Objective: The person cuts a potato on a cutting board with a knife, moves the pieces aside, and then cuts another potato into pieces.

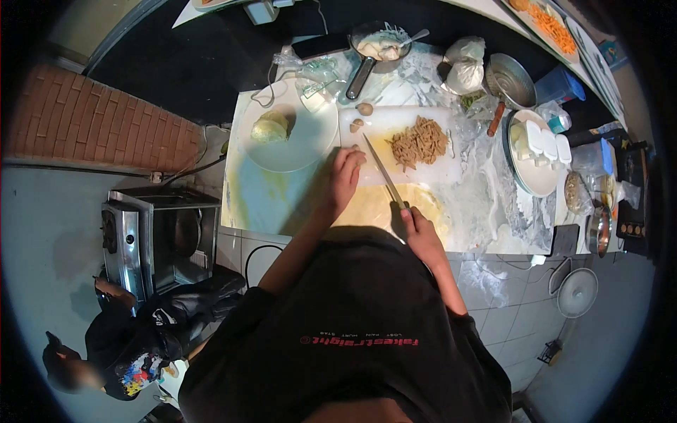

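Observation:
My right hand (422,233) grips the handle of a long kitchen knife (384,173), its blade slanting up and left across the white cutting board (446,171). At the board's left side, my left hand (345,173) has its fingers curled down beside the blade; what they press on is hidden. Small brown round pieces (364,109) lie beyond the knife tip. A heap of brown chopped strips (419,143) sits on the board right of the blade. Left of the board stands a large pale plate (300,156) holding a piece of cabbage (270,127).
A black-handled pan (361,77) with white creamy contents and a spoon stands behind the board. Farther right are a bag of white powder (465,75), a metal bowl (513,76) and an oval plate (525,180) with white containers. Another person (151,331) is at lower left by a stove (125,240).

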A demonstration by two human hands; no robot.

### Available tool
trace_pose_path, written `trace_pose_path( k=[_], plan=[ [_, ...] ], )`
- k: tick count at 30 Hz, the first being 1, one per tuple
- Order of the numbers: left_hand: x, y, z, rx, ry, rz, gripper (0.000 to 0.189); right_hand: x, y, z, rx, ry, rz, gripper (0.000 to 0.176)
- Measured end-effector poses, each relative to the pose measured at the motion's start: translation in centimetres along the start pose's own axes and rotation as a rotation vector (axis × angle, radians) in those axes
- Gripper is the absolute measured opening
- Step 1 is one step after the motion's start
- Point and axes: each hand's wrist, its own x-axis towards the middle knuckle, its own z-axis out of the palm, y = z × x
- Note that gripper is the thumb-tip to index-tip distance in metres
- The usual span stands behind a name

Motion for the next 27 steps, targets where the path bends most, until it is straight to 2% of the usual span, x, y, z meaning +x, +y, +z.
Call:
trace_pose_path(
  k=[1, 3, 8, 10, 14, 17, 19, 23, 25, 26, 27],
  plan=[
    [0.0, -0.1, 0.1, 0.004, 0.008, 0.004, 0.028, -0.2, 0.2, -0.1, 0.017, 0.019, 0.011, 0.067],
    [-0.3, 0.6, 0.1, -0.012, -0.098, -0.077, 0.026, -0.3, 0.9, -0.3, 0.026, 0.023, 0.007, 0.067],
    [-0.4, 1.0, 0.0, -0.040, -0.018, -0.119, 0.020, -0.9, 1.8, -0.4, 0.022, 0.005, 0.021, 0.068],
    [-0.7, 1.0, 0.2, -0.037, 0.083, -0.157, 0.014, -1.1, 1.8, -0.2, 0.041, -0.005, 0.037, 0.068],
    [-0.7, 0.8, 0.0, 0.037, -0.002, -0.154, 0.013, -0.8, 1.8, 0.4, 0.015, 0.001, 0.026, 0.068],
    [-0.3, 0.8, 0.9, 0.026, 0.014, -0.186, 0.012, -0.5, 1.8, 0.9, 0.007, 0.036, -0.016, 0.064],
    [0.1, 0.8, 1.4, 0.051, 0.099, -0.142, 0.013, -0.5, 0.6, 0.7, 0.047, 0.017, 0.006, 0.057],
    [0.3, 2.1, 0.8, 0.028, 0.019, -0.173, 0.010, 0.7, 2.3, 1.5, 0.073, 0.035, -0.016, 0.051],
    [0.2, 2.9, 0.5, -0.118, -0.080, -0.309, 0.008, 1.4, 2.7, 1.7, 0.088, 0.037, -0.030, 0.051],
    [0.1, 2.5, 0.4, -0.120, -0.081, -0.303, 0.008, 1.7, 2.9, 1.6, 0.101, 0.037, -0.043, 0.050],
    [0.1, 2.0, 0.2, -0.044, -0.067, -0.186, 0.010, 1.9, 2.5, 1.4, 0.103, 0.043, -0.043, 0.050]
  ],
)
